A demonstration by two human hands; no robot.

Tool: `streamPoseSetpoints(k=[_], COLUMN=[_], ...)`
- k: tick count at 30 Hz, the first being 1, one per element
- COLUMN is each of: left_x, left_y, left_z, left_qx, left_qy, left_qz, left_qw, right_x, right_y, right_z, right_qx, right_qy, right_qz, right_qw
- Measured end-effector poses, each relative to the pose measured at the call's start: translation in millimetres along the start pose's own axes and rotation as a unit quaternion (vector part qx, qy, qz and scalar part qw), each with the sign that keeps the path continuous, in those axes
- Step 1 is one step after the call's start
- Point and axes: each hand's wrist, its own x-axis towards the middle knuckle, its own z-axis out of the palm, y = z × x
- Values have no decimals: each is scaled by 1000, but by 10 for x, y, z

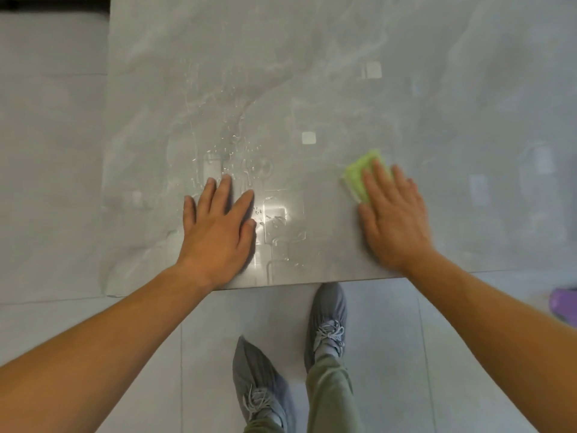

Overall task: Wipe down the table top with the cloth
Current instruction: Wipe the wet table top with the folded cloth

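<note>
My left hand [218, 232] lies flat on the grey marbled bench [312, 73], fingers [224, 189] spread, palm down near the front edge. Water droplets and thin wet streaks [237, 157] glisten just beyond and beside it. My right hand [395, 220] presses flat on a green cloth [359, 178], which sticks out past my fingertips toward the left; the hand looks slightly blurred. Below the bench edge I see my grey laced shoes [327, 320] on the pale tiled floor [390, 354], and a purple object [563, 304] at the right border.
</note>
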Motion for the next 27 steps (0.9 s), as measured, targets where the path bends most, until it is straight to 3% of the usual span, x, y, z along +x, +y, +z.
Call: streamPoseSetpoints(k=[3,6,8,11,15,18,21,23,27], left_x=[19,22,17,17,77,82,81,83,77], left_y=[-2,-18,-82,-248,-567,-700,-726,-730,-767], left_z=[-9,-16,-25,-51,-50,-53,-87,-116,-144], left_qx=[3,-1,-4,7,46,48,35,32,29], left_qy=[17,21,29,51,50,21,16,19,14], left_qz=[-5,-2,15,43,-22,-54,-52,-51,-48], left_qw=[1000,1000,999,998,997,997,998,998,998], right_x=[-187,-395,-465,-420,7,284,113,-174,-181], right_y=[11,-454,-897,-1465,-1297,-1082,-1358,-1440,-1019], right_z=[6,111,203,318,279,175,202,264,245], right_qx=[35,56,56,61,17,43,69,42,-25], right_qy=[30,32,26,5,-9,5,12,-1,-43], right_qz=[186,224,179,47,-101,-37,4,-101,-299], right_qw=[981,973,982,997,995,998,998,994,953])
